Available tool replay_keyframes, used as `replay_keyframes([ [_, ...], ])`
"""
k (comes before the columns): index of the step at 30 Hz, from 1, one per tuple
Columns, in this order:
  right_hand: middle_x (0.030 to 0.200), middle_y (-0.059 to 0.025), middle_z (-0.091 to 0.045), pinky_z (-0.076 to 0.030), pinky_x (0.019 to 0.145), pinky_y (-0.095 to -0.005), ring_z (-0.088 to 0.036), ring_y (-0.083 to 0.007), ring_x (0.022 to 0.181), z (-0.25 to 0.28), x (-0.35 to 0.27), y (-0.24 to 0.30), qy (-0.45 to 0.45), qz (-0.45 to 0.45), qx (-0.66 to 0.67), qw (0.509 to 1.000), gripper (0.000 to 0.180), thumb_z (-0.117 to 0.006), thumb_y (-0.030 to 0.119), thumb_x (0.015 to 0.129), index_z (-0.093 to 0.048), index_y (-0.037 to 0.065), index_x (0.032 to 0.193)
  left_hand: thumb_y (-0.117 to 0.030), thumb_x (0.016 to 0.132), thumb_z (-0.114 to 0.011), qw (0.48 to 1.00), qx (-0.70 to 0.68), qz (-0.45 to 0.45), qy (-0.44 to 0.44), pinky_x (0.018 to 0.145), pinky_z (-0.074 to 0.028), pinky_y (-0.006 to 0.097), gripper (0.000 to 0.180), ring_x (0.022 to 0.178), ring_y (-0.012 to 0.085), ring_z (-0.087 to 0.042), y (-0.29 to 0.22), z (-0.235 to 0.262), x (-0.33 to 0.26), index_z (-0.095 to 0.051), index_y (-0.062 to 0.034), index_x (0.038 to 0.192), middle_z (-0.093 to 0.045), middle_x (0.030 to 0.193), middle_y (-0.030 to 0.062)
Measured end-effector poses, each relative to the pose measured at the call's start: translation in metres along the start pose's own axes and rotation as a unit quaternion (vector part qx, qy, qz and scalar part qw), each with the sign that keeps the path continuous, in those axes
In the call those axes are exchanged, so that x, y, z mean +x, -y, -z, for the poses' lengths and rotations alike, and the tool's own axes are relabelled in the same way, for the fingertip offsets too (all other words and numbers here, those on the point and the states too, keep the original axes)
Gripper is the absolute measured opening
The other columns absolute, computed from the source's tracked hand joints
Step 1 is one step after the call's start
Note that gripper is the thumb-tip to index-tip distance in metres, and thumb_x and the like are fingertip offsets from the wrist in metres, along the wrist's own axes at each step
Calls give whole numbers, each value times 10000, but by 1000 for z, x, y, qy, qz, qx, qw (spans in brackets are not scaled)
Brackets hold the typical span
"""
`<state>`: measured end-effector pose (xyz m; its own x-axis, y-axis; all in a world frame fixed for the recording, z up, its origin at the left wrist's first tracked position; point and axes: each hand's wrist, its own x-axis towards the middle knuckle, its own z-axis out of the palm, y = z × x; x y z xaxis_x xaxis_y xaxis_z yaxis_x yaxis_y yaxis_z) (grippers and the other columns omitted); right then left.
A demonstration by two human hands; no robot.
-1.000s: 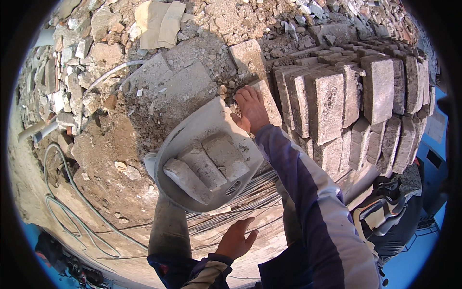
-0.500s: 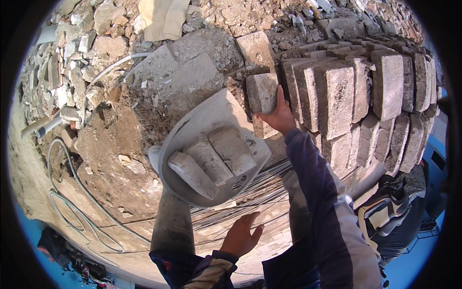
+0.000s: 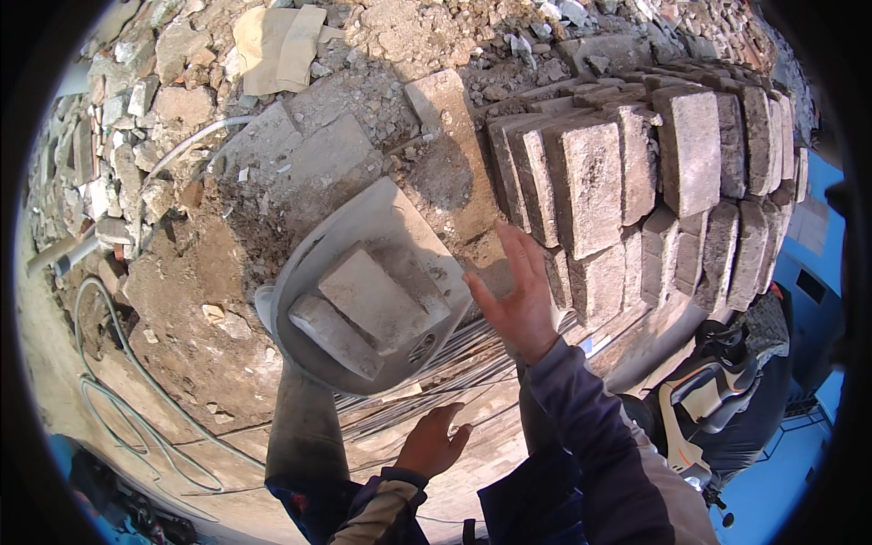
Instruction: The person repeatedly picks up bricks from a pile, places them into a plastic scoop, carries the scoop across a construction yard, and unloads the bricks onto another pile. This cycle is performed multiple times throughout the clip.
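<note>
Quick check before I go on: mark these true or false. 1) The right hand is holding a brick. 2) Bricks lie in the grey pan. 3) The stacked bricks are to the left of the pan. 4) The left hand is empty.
1) False: the right hand is open and empty, beside the grey pan.
2) True: bricks lie in the pan.
3) False: the stacked bricks stand to its right.
4) True: the left hand holds nothing.

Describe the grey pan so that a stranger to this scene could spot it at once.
Start at the stacked wall of bricks on the right. Left of it, beside the open right hand, lies a shallow grey pan holding bricks. It alone is smooth and curved amid rubble.
</note>
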<state>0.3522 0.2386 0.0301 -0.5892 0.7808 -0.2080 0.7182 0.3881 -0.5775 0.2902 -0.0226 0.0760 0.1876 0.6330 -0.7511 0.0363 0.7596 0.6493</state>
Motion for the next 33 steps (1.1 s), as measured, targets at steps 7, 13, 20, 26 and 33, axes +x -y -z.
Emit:
replay_keyframes([
  [7, 1562, -217, -287, -224, 1173, -600, -187, -414, 1490, 85, 135, -74, -90, -40, -332, 938, 983, -848, 531, 693, -412, 140, 1482, -360, 976, -609, 1000, 6, 1, 4, 1019, -454, 435, 499, 1195, 385, -575, 3, -5, -2, -537, -36, 1349, -606, 1279, 232],
  [13, 1585, -201, -247, -220, 1170, -618, -152, -406, 1507, 61, 128, -76, -55, -87, -363, 926, 990, -851, 520, 679, -398, 147, 1476, -337, 965, -617, 1000, 20, -5, -8, 974, -474, 449, 484, 1142, 394, -587, 4, -7, 0, -534, -39, 1337, -617, 1231, 223],
  [20, 1462, -241, -374, -375, 1107, -505, -414, -446, 1340, 75, 106, -88, -91, -56, -236, 966, 1187, -910, 404, 634, -219, 149, 1564, -300, 946, -626, 998, -3, -42, -51, 919, -497, 469, 454, 1067, 409, -605, 2, -3, -3, -545, -35, 1306, -636, 1162, 219],
  [26, 1347, -282, -440, -422, 1056, -495, -485, -455, 1241, 73, 101, -68, -30, -101, -200, 974, 1263, -914, 306, 617, -131, 160, 1597, -201, 949, -640, 980, -91, -40, -169, 867, -535, 409, 377, 1006, 333, -662, -14, 10, 5, -575, -27, 1278, -656, 1105, 193],
  [33, 1312, -319, -419, -390, 1029, -550, -483, -514, 1172, -12, 9, 23, 137, 45, -35, 989, 1266, -900, 258, 580, -155, 129, 1596, -72, 883, -703, 911, -64, -91, -397, 644, -515, 286, 186, 683, 164, -633, -32, 51, 4, -686, 2, 1053, -649, 798, 91],
])
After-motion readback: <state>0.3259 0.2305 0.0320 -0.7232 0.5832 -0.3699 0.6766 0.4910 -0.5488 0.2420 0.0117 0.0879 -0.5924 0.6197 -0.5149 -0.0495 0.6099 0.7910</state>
